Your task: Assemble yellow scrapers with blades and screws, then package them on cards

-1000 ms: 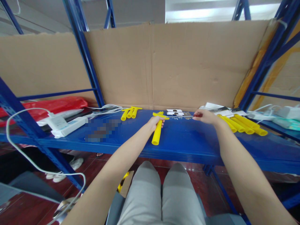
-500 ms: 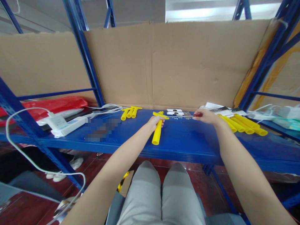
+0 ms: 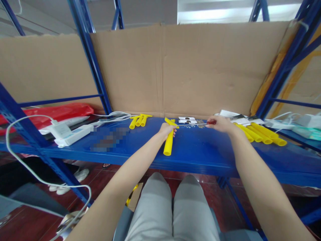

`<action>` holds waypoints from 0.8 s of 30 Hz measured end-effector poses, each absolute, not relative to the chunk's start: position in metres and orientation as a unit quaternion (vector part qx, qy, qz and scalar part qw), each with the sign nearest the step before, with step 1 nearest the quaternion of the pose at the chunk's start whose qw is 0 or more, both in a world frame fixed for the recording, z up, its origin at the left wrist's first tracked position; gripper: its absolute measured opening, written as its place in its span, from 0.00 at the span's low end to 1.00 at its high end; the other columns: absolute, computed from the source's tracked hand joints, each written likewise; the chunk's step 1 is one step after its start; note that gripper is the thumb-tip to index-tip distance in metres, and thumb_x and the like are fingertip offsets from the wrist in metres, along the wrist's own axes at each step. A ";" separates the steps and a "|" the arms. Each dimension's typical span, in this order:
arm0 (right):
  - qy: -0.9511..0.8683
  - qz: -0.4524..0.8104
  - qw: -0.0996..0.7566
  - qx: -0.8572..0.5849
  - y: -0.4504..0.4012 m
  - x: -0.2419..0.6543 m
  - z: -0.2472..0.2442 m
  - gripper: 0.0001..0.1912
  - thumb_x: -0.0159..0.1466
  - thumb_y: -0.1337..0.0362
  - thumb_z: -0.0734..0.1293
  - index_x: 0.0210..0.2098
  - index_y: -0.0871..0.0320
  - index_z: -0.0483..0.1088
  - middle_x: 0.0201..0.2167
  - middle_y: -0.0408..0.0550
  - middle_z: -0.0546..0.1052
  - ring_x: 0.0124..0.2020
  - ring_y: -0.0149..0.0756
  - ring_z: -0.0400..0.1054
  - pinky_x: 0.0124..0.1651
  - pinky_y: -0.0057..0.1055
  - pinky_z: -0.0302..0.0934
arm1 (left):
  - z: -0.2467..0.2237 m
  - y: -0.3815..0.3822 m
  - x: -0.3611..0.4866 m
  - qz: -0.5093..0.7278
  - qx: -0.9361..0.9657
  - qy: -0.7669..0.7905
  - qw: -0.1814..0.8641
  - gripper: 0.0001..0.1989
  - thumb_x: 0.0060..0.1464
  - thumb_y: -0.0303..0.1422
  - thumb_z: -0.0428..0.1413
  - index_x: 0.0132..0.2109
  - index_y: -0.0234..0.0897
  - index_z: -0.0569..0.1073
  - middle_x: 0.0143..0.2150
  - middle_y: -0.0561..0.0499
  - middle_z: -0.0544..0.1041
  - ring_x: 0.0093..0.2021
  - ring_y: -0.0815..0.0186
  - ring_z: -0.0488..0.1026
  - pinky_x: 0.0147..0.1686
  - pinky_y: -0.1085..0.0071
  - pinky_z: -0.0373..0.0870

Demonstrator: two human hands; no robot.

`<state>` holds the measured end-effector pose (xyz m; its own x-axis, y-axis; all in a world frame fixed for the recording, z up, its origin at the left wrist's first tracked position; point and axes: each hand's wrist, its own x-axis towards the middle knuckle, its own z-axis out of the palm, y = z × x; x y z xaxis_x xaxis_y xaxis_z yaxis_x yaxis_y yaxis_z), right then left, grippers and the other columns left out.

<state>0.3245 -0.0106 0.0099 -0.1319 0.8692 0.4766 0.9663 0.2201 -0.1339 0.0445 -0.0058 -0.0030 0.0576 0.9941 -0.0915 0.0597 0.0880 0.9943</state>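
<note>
My left hand [image 3: 166,130] is closed around a yellow T-shaped tube [image 3: 168,146], its open round end pointing toward me over the blue shelf. In my right hand [image 3: 218,124] is a screwdriver [image 3: 211,123] with a red handle, its thin shaft running left to the tube's crosspiece. The tip meets or nearly meets the crosspiece; exact contact is too small to tell. Small pale bits [image 3: 192,126] lie on the shelf behind the shaft, near white cards with dark marks [image 3: 187,120].
Three yellow T-shaped pieces [image 3: 138,121] lie left of centre. Several yellow tubes [image 3: 263,134] lie at the right. A white power strip [image 3: 75,135] with cables, a blurred patch [image 3: 109,140] and a red bag [image 3: 60,112] are on the left. Cardboard [image 3: 200,67] stands behind the blue shelf [image 3: 195,147].
The yellow tube has turned slightly in my left hand, its crosspiece tilting a little more. My right hand keeps the screwdriver at nearly the same spot.
</note>
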 end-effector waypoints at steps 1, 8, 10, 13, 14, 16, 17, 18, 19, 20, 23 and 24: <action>-0.739 -0.107 0.225 -0.626 -0.013 0.321 0.012 0.12 0.56 0.51 0.68 0.34 0.50 0.75 0.30 0.47 0.79 0.36 0.45 0.72 0.44 0.46 0.60 | -0.003 -0.006 0.045 0.448 0.508 0.526 0.515 0.03 0.53 0.19 0.57 0.36 0.28 0.73 0.17 0.56 0.67 0.14 0.74 0.61 0.16 0.77 0.60; -0.740 -0.159 0.210 -0.619 -0.025 0.301 0.022 0.09 0.60 0.56 0.64 0.36 0.51 0.74 0.36 0.50 0.80 0.44 0.50 0.70 0.51 0.51 0.52 | -0.004 -0.002 0.041 0.454 0.546 0.543 0.449 0.05 0.52 0.19 0.56 0.31 0.29 0.72 0.17 0.55 0.68 0.14 0.74 0.62 0.16 0.77 0.60; -0.748 -0.181 0.214 -0.602 -0.027 0.298 0.023 0.11 0.62 0.56 0.63 0.37 0.52 0.75 0.39 0.52 0.80 0.45 0.50 0.69 0.50 0.49 0.52 | -0.004 0.000 0.038 0.459 0.559 0.542 0.428 0.06 0.51 0.19 0.57 0.28 0.30 0.71 0.18 0.54 0.69 0.14 0.74 0.63 0.16 0.77 0.60; -0.756 -0.206 0.209 -0.585 -0.031 0.294 0.024 0.14 0.63 0.55 0.61 0.39 0.53 0.75 0.41 0.53 0.80 0.46 0.49 0.69 0.48 0.45 0.53 | -0.001 0.003 0.034 0.454 0.582 0.551 0.389 0.07 0.51 0.21 0.57 0.26 0.30 0.70 0.18 0.53 0.69 0.15 0.73 0.64 0.17 0.77 0.61; -0.758 -0.211 0.202 -0.583 -0.033 0.292 0.025 0.15 0.64 0.55 0.60 0.40 0.54 0.75 0.41 0.54 0.80 0.46 0.49 0.70 0.48 0.44 0.54 | 0.000 0.004 0.032 0.449 0.590 0.557 0.373 0.07 0.51 0.21 0.57 0.26 0.30 0.70 0.18 0.52 0.69 0.15 0.73 0.65 0.18 0.76 0.61; -0.759 -0.214 0.183 -0.588 -0.037 0.287 0.027 0.17 0.65 0.56 0.59 0.42 0.55 0.75 0.41 0.54 0.80 0.45 0.48 0.71 0.45 0.41 0.55 | 0.002 0.005 0.029 0.447 0.606 0.565 0.337 0.06 0.52 0.22 0.56 0.27 0.30 0.71 0.18 0.52 0.70 0.16 0.71 0.66 0.18 0.76 0.62; -0.757 -0.212 0.173 -0.593 -0.039 0.284 0.028 0.17 0.66 0.56 0.58 0.43 0.55 0.75 0.41 0.54 0.80 0.44 0.48 0.72 0.43 0.39 0.56 | 0.003 0.005 0.027 0.448 0.614 0.566 0.319 0.05 0.52 0.23 0.56 0.28 0.29 0.72 0.19 0.52 0.70 0.17 0.71 0.67 0.19 0.76 0.62; -0.756 -0.211 0.164 -0.598 -0.041 0.281 0.029 0.18 0.66 0.56 0.57 0.44 0.55 0.76 0.41 0.54 0.80 0.42 0.47 0.72 0.41 0.38 0.56 | 0.004 0.005 0.025 0.449 0.622 0.566 0.302 0.05 0.52 0.23 0.56 0.29 0.29 0.72 0.19 0.51 0.70 0.17 0.70 0.68 0.20 0.76 0.63; -0.755 -0.211 0.157 -0.601 -0.043 0.278 0.030 0.19 0.67 0.56 0.57 0.44 0.55 0.76 0.40 0.54 0.81 0.41 0.47 0.73 0.40 0.37 0.57 | 0.005 0.005 0.022 0.449 0.629 0.567 0.286 0.04 0.52 0.24 0.55 0.30 0.29 0.73 0.19 0.51 0.71 0.18 0.69 0.69 0.20 0.76 0.63; -0.754 -0.214 0.152 -0.602 -0.045 0.275 0.030 0.19 0.67 0.55 0.56 0.45 0.54 0.76 0.40 0.54 0.81 0.40 0.46 0.73 0.38 0.35 0.57 | 0.005 0.006 0.020 0.446 0.635 0.569 0.273 0.05 0.53 0.24 0.55 0.30 0.28 0.73 0.20 0.50 0.71 0.19 0.69 0.69 0.21 0.76 0.64; -0.755 -0.237 0.143 -0.595 -0.048 0.268 0.030 0.20 0.68 0.55 0.55 0.44 0.54 0.76 0.39 0.53 0.81 0.39 0.45 0.74 0.36 0.34 0.57 | 0.006 0.007 0.016 0.427 0.647 0.581 0.250 0.05 0.52 0.24 0.54 0.31 0.27 0.74 0.20 0.49 0.73 0.20 0.67 0.71 0.23 0.75 0.66; -0.756 -0.242 0.140 -0.591 -0.048 0.266 0.029 0.19 0.68 0.55 0.56 0.44 0.54 0.76 0.39 0.53 0.81 0.39 0.44 0.74 0.36 0.34 0.57 | 0.006 0.008 0.015 0.420 0.649 0.584 0.248 0.05 0.52 0.24 0.54 0.31 0.27 0.75 0.21 0.48 0.74 0.21 0.67 0.72 0.23 0.75 0.66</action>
<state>0.2660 -0.0477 0.0293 -0.2615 0.8268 0.4980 0.9623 0.1833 0.2009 0.0145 0.0078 0.0057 -0.0351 0.9665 0.2544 0.5496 -0.1939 0.8126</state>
